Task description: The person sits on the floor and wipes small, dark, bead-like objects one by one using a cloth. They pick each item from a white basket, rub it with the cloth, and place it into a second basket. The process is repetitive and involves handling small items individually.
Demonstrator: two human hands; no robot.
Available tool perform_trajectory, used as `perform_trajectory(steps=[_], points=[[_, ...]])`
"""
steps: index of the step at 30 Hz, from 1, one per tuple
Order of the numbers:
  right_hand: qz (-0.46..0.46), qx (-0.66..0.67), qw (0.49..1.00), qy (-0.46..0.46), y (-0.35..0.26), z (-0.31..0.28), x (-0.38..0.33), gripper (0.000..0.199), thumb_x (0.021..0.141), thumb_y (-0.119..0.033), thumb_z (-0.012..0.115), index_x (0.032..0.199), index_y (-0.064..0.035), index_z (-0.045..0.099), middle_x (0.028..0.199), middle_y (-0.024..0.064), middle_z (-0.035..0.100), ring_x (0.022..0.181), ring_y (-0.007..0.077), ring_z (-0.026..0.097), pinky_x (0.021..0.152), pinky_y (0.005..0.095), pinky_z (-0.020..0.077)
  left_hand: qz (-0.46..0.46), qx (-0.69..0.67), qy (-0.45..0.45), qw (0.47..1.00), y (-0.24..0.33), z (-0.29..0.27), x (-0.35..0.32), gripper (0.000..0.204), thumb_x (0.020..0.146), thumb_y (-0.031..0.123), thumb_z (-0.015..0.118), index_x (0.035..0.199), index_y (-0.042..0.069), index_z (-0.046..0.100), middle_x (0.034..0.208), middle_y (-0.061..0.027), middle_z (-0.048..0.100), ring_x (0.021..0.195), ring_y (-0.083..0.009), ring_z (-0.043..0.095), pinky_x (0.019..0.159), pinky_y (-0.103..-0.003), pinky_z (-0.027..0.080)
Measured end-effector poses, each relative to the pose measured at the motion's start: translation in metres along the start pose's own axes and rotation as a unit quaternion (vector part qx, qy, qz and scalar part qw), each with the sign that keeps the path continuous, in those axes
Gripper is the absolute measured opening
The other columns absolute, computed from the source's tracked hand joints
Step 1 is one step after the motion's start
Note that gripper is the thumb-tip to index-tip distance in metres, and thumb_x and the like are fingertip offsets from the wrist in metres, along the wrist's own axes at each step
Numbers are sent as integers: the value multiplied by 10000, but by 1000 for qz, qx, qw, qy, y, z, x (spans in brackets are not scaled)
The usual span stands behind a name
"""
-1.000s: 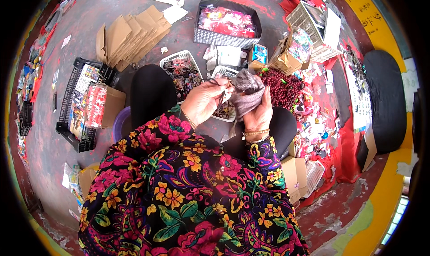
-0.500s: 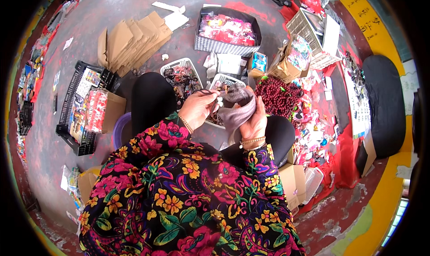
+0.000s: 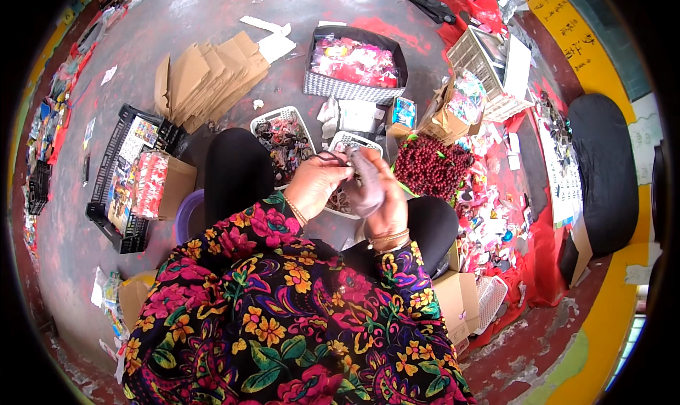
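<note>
A small grey pouch (image 3: 363, 185) is held upright in the right hand (image 3: 382, 203), fingers wrapped round it from the right and closed on it. The left hand (image 3: 315, 182) is pinched shut on a thin dark band (image 3: 331, 155) at the pouch's upper left edge. Both hands are touching or nearly so, raised over the lap. The pouch's long axis runs roughly away from the body; its mouth cannot be made out. The white basket (image 3: 348, 144) of small dark items sits just beyond the hands, partly hidden by them, slightly nearer the right hand. A second white basket (image 3: 283, 132) lies to the left of it, and a heap of dark red beads (image 3: 432, 168) on the floor to the right.
</note>
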State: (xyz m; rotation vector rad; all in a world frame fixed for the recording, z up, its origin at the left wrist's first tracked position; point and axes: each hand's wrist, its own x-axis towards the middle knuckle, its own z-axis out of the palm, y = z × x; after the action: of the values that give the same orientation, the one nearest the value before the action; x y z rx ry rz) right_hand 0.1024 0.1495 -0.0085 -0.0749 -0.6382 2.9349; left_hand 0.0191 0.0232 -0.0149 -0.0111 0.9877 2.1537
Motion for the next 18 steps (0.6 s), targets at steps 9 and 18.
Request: perform_trajectory(steps=[9,18], points=[[-133,-554,820,55,2,4,-10,364,774,7,571,1136,-27,542,1061,72,583,970,127,531,837,245,424,-113,8,-83,990,6,9,-10,158,821,58,543,955,-22,568,885,-81,610,823,-199,597,723,-307,478],[-236,-586,774,57,11,-3,-6,232,839,-2,518,1068,-19,550,1022,42,590,923,103,523,821,231,411,-60,6,-53,997,9,17,-13,90,803,10,551,888,-3,579,823,-35,579,690,-108,517,586,-220,395]])
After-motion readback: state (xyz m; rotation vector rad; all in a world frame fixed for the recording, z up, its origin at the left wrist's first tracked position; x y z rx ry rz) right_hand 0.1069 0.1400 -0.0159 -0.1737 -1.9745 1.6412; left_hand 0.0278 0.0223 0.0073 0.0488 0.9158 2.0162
